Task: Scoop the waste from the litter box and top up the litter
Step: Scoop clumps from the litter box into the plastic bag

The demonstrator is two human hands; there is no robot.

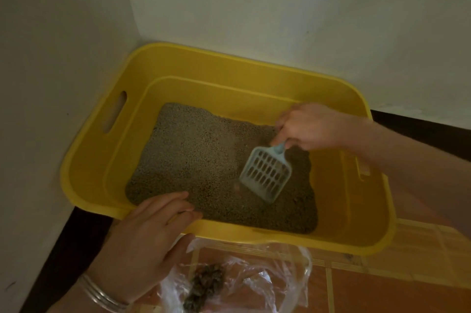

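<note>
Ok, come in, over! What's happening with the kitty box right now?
Right hand grips blue scoop, front edge in litter. Left hand rests on near rim of yellow box. Plastic bag with dark clumps on floor; nothing blocks the scoop.

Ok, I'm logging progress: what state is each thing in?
Yellow plastic litter box: on floor, uncovered.
Grey granular litter: uneven, right end bare.
Pale blue slotted plastic scoop: tilted, tip at litter, unloaded.
Clear plastic bag: open, dark clumps inside.
Left hand: resting on box rim.
Right hand: gripping scoop handle.
</note>
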